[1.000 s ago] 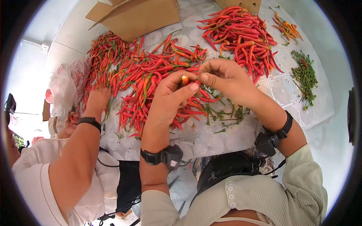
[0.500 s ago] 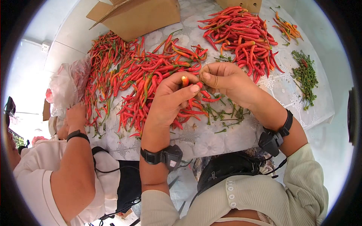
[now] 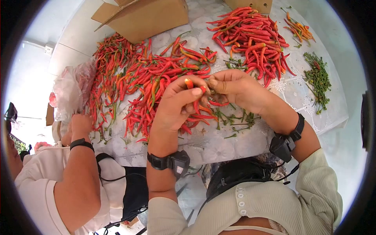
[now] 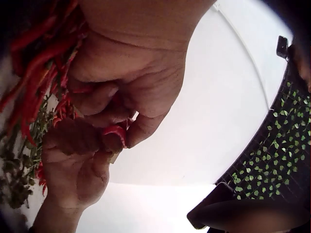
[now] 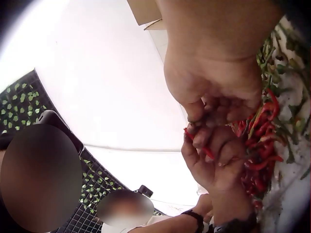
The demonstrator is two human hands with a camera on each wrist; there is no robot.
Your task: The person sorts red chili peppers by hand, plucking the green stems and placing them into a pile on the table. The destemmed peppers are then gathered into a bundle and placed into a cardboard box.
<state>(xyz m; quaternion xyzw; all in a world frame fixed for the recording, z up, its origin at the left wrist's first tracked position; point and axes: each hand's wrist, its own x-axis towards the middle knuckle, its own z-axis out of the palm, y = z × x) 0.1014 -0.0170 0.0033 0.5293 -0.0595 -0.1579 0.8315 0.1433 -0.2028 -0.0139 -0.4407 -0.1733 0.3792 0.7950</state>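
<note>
In the head view my left hand [image 3: 174, 103] holds red chili peppers over the pile. One chili pepper [image 3: 188, 83] sticks up between the fingers, its pale stemless end showing. Thumb and forefinger pinch another, whose red end [image 3: 203, 89] points at my right hand [image 3: 241, 88]. The right thumb and forefinger meet in a pinch at that end; the fingers hide what lies between them. Seen from the right wrist, a red chili pepper [image 5: 209, 151] lies across the left hand's fingers. From the left wrist, a curved red chili pepper [image 4: 115, 131] shows where both hands meet.
A large heap of chili peppers [image 3: 137, 113] spreads to the left; another pile [image 3: 260, 35] lies at back right. Green stems [image 3: 318, 78] are heaped on the right, with loose stems [image 3: 239, 121] near my hands. A cardboard box [image 3: 152, 23] stands behind. Another person's hand [image 3: 81, 124] is at left.
My two hands stay together at the chili pepper, with small finger shifts. The person on the left has drawn a hand back from the heap toward the plastic bag.
</note>
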